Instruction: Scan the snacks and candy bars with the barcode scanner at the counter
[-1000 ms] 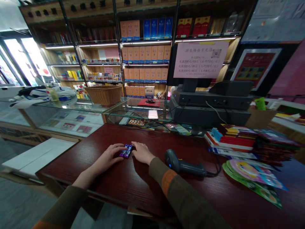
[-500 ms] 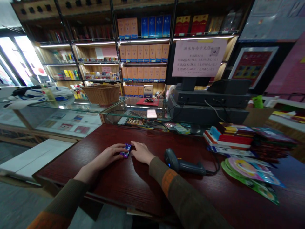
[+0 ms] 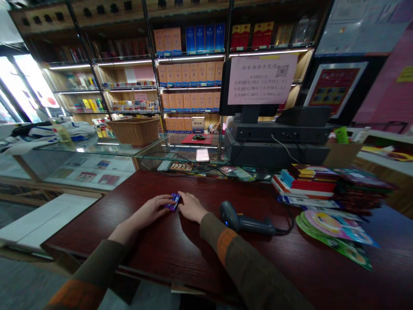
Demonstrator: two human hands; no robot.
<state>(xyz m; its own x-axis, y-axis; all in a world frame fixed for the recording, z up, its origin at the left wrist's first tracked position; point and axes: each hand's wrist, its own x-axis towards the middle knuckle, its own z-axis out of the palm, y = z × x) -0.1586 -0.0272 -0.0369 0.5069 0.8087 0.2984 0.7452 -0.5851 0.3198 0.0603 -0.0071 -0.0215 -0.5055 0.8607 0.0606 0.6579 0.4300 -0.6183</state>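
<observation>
A small purple and blue shiny packet [image 3: 174, 201] lies on the dark red-brown desk [image 3: 155, 245]. From the left, my left hand [image 3: 154, 211] has its fingers and thumb on the packet's near left part, covering some of it. My right hand [image 3: 192, 206] rests palm down just right of the packet. Its fingers are stretched out, with the tips at or very close to the packet's right edge; contact is unclear. A dark grey barcode scanner [image 3: 247, 221] lies to the right of my right forearm.
Stacks of small boxes and packets [image 3: 309, 185] stand at the right, with colourful round-edged packages [image 3: 332, 228] in front. Behind the desk are a glass counter [image 3: 155, 150], loose cables, a monitor with a pink sign [image 3: 261, 79] and a wicker basket [image 3: 135, 130].
The packet and my left hand have shifted slightly right, closing the gap to my right hand. My right hand has hardly moved; the whole view has turned a little.
</observation>
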